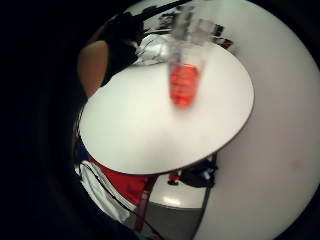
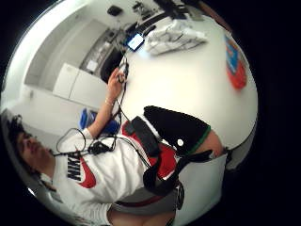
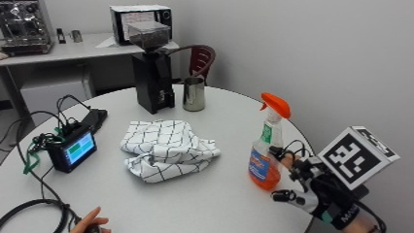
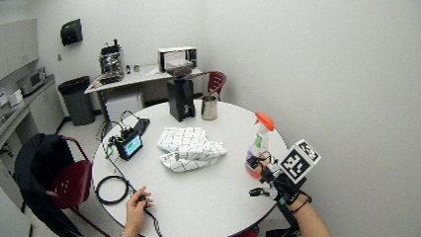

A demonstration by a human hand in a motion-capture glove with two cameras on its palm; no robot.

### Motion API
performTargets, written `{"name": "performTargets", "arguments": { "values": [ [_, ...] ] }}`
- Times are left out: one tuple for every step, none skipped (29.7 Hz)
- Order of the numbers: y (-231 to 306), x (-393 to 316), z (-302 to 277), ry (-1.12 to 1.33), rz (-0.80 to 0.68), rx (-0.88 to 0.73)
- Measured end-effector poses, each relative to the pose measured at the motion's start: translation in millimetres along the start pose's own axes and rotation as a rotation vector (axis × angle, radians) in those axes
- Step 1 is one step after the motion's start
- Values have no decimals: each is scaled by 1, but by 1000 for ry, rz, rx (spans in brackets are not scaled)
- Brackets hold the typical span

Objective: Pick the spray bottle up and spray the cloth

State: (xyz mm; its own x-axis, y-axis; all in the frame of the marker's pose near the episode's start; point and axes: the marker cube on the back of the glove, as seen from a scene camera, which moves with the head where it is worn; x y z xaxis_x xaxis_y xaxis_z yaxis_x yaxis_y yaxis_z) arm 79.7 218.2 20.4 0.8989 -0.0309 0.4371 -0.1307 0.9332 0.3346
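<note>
Item: clear plastic spray bottle with orange trigger head and orange liquid in its lower part point(image 3: 267, 154). Stands upright near the edge of the round white table point(image 3: 213, 204), long axis vertical, base on the tabletop. Orange nozzle at the top points away from the gloved hand, roughly toward the far side of the table and a little toward the cloth. Label faces the outside camera.

Item: black-gloved right hand point(image 3: 309, 188). Positioned just beside the bottle's lower body, on the side nearest the table edge, fingers point(image 3: 280, 152) spread and reaching toward the bottle. Fingers partly open; no closed wrap round the bottle visible, contact not clear. Holds nothing as far as can be seen. Placement judged as an approach for a grasp of the bottle, the lift not yet begun. Little finger side palm view shows the bottle point(image 1: 186, 75) upright on the white tabletop, close ahead of the palm.

Item: white cloth with thin black grid lines point(image 3: 167, 148). Lies crumpled in a loose heap near the table's middle, apart from the bottle, within easy range of a spray aimed from the bottle's side.

Item: bare left hand point(image 3: 88, 224). Rests at the near table edge beside black cables, well apart from bottle and cloth.
</note>
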Motion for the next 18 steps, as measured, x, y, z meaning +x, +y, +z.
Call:
{"name": "performTargets", "arguments": {
  "values": [
    [-3, 9, -4, -47, 27, 23],
    [-7, 18, -6, -101, 55, 40],
    [-11, 26, -8, -164, 83, 53],
    [-15, 33, -9, -233, 108, 61],
    [-20, 41, -10, -302, 132, 68],
    [-24, 48, -10, -362, 153, 75],
    [-28, 55, -9, -410, 172, 83],
    [-33, 62, -9, -443, 191, 91],
    [-38, 69, -8, -465, 209, 98],
    [-43, 75, -8, -479, 228, 101],
    [-49, 79, -7, -490, 246, 101],
    [-55, 82, -6, -503, 260, 98],
    [-61, 84, -4, -520, 268, 92],
    [-67, 86, -3, -541, 269, 86],
    [-74, 87, -2, -563, 263, 82],
    [-80, 88, -1, -585, 253, 80],
    [-86, 89, 0, -604, 241, 78],
    [-92, 89, 1, -621, 231, 77]
  ]
}}
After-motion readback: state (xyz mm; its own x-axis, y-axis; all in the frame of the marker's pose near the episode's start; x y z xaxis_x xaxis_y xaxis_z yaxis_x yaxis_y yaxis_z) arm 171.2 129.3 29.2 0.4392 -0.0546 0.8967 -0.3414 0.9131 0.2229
